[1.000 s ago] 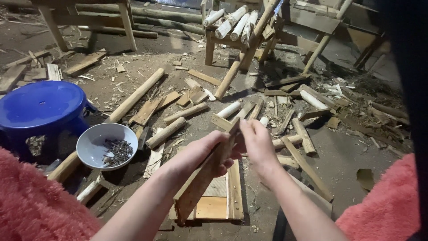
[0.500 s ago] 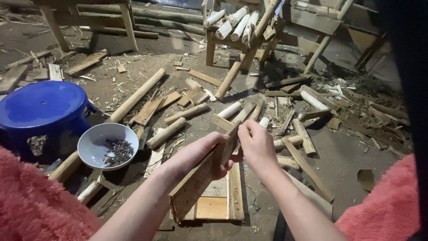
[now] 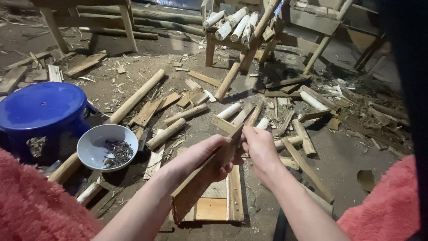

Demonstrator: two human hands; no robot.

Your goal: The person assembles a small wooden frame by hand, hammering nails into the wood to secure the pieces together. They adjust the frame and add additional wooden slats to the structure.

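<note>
Person holds a wooden plank (image 3: 203,180) up over the dirt floor (image 3: 347,156), tilted, far end higher. Left hand (image 3: 209,154) clamped around the plank's upper part, fingers wrapped over its edge. Right hand (image 3: 258,149) closed at the plank's top end, fingers pinched together there; can't tell if it grips a small piece or just the plank end. Hands just beside each other, nearly touching. Under the plank on the floor: a small flat wooden frame (image 3: 220,201) of pale slats, partly hidden by the plank. To the left, a white bowl (image 3: 96,143) with a heap of dark nails (image 3: 118,153) inside, just beside a blue plastic stool (image 3: 42,109). Long round pole (image 3: 136,96) lies diagonally between stool and the scrap pile. Short cut rounds and offcuts (image 3: 187,114) scattered across the middle of the floor, wood chips everywhere. At the back, a rough wooden stand (image 3: 214,44) carrying a few pale peeled logs (image 3: 232,22). Fuzzy pink sleeves (image 3: 31,205) at both lower corners.
</note>
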